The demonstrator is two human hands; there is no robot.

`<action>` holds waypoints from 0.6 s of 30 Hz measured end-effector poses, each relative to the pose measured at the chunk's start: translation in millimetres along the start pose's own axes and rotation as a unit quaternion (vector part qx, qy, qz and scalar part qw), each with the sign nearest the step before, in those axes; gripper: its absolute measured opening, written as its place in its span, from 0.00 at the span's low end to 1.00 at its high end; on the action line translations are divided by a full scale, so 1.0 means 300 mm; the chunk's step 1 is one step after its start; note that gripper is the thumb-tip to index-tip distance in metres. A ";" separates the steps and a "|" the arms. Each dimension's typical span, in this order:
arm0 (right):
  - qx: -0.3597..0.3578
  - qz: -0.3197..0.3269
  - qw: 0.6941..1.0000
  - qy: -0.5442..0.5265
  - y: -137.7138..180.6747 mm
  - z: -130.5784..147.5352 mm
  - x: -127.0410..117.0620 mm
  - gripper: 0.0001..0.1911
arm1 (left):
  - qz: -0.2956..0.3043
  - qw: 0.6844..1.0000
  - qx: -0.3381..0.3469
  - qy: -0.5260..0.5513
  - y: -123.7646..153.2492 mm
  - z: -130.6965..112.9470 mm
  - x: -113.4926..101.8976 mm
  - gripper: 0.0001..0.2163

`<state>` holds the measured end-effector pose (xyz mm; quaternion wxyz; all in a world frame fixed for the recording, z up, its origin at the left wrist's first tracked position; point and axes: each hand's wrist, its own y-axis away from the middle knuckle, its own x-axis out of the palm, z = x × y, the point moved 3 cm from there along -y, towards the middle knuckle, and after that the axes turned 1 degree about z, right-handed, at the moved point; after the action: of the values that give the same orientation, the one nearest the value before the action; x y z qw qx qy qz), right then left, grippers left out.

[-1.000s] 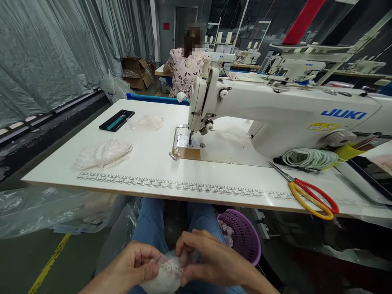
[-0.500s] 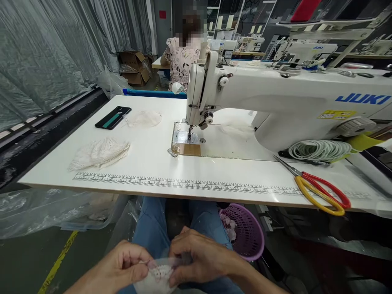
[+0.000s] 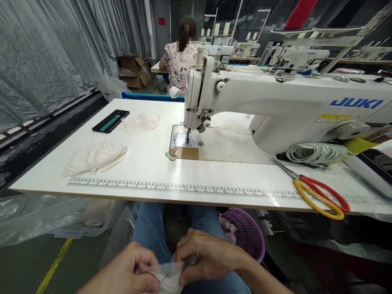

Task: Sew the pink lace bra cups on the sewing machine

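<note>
Low over my lap, a piece of sheer white lace fabric [image 3: 170, 278] is stretched between my two hands. My left hand [image 3: 134, 271] pinches its left side between thumb and fingers. On the other side my right hand [image 3: 203, 257] grips the fabric, fingers curled round it. The lower part of the fabric runs out of the picture. Above the hands stands the white table [image 3: 147, 163] with a sewing machine [image 3: 275, 98]; its needle area is bare of lace. A stack of white lace pieces [image 3: 96, 156] lies on the table's left, a thinner sheer piece [image 3: 142, 121] behind it.
A phone [image 3: 110, 121] lies at the table's back left. Scissors [image 3: 318, 194] with red and yellow handles rest at the front right, near a coil of pale cord [image 3: 317, 153]. A purple basket [image 3: 249, 232] stands below the table. Another person [image 3: 180, 61] sits ahead, facing away.
Both hands have shifted slightly right and down in the picture with the lace fabric still between them. The view has tilted a little, so the table sits slightly lower.
</note>
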<state>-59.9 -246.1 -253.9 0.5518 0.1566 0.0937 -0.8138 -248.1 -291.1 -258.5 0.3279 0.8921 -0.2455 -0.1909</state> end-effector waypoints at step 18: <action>0.008 0.018 0.996 -0.089 0.005 -0.049 0.036 0.20 | 0.074 0.993 0.025 0.085 0.039 0.087 0.003 0.19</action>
<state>-60.1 -251.3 -271.6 0.5715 0.0900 0.0352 -0.8149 -263.9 -312.2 -269.3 0.3383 0.8923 -0.2872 -0.0833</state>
